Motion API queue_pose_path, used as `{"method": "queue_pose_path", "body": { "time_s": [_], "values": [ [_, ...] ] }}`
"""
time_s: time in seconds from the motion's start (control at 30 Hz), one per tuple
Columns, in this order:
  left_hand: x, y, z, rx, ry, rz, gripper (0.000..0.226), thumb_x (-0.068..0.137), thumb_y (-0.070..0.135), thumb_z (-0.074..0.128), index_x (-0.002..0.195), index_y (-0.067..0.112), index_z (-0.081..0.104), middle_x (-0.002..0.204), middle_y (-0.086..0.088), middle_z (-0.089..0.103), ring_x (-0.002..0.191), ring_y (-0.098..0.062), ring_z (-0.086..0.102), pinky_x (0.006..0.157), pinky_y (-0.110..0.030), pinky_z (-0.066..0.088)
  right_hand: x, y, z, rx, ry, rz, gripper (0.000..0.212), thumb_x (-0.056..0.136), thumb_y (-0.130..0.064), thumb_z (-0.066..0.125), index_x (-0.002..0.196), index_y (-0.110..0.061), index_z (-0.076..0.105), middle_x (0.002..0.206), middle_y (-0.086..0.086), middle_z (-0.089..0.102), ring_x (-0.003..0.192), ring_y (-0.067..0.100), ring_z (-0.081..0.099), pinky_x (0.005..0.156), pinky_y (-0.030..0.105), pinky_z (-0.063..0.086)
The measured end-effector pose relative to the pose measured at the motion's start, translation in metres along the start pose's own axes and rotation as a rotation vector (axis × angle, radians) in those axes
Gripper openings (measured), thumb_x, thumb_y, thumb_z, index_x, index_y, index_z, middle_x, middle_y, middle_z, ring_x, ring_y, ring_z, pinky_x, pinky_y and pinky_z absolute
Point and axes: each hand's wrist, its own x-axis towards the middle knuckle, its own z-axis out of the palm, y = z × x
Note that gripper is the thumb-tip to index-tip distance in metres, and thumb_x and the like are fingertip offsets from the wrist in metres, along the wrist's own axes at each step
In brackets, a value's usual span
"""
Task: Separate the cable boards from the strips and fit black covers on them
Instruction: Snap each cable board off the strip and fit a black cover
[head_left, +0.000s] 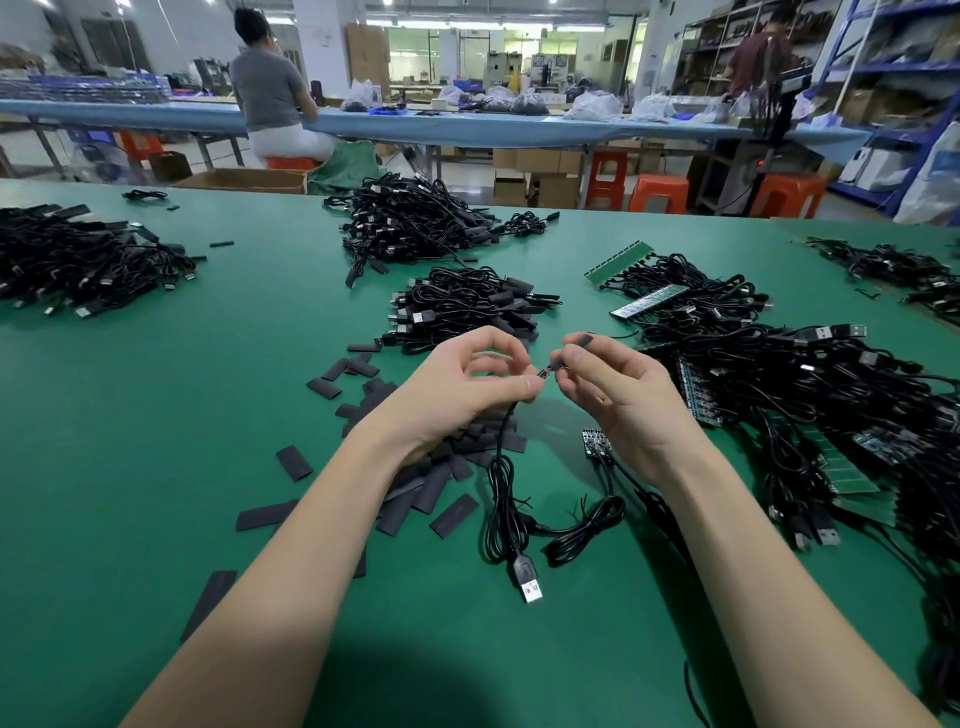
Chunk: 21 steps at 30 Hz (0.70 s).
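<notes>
Pinching the end of a thin black USB cable (501, 467) between thumb and forefinger, the left hand (467, 384) is holding a tiny cable board (545, 372) up over the green work mat (156, 415), and the rest of that cable is hanging down to a loose coil and a silver-tipped USB plug (529, 584) lying nearer the person than the hands. The right hand (618, 389) is curling its fingers round a short flat black sleeve cover (584, 340), whose end is poking out above the fingertips, and its thumb and forefinger are meeting the board's tip, so the two hands are almost touching. Judging from this, the fitting step is in hand: the board looks already freed from its strip, and the cover is not yet on it. The next move is calling for turning the cover's open mouth toward the board and sliding it along squarely, since so small a board could catch on the sleeve's edge. Below the left hand a scattered heap of loose black covers (441, 467) is lying on the mat, and to the right of the right hand a tangle of cables still joined to long green board strips (618, 262) is waiting. Beyond the hands a pile of finished covered cables (467, 306) is resting.
</notes>
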Motion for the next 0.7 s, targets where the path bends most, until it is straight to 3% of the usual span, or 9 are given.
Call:
{"method": "queue_pose_path", "body": {
  "time_s": [0.1, 0.27, 0.7],
  "values": [
    [0.002, -0.001, 0.000, 0.108, 0.023, 0.092, 0.019, 0.083, 0.008, 0.081, 0.095, 0.015, 0.068, 0.096, -0.003, 0.075, 0.093, -0.009, 0.071, 0.084, -0.020, 0.054, 0.000, -0.002, -0.004, 0.016, -0.017, 0.080, 0.013, 0.075, -0.016, 0.077, 0.087, -0.011, 0.081, 0.087, 0.007, 0.074, 0.078, 0.012, 0.070, 0.076, 0.017, 0.056],
    [0.002, -0.002, 0.003, 0.148, 0.045, 0.183, 0.015, 0.083, 0.009, 0.080, 0.095, 0.012, 0.072, 0.095, -0.003, 0.076, 0.086, -0.015, 0.073, 0.082, -0.024, 0.056, 0.001, -0.009, -0.007, -0.070, -0.064, 0.100, 0.019, 0.069, -0.014, 0.081, 0.087, -0.009, 0.081, 0.094, 0.010, 0.075, 0.087, 0.019, 0.072, 0.083, 0.021, 0.056],
    [0.002, -0.003, 0.008, 0.175, 0.050, 0.302, 0.006, 0.084, 0.012, 0.081, 0.088, 0.008, 0.079, 0.076, 0.001, 0.075, 0.069, -0.008, 0.067, 0.069, -0.019, 0.051, 0.000, -0.008, -0.012, 0.037, -0.031, 0.197, 0.013, 0.073, -0.014, 0.079, 0.085, -0.010, 0.082, 0.093, 0.008, 0.076, 0.077, 0.012, 0.073, 0.070, 0.015, 0.056]
  ]
}}
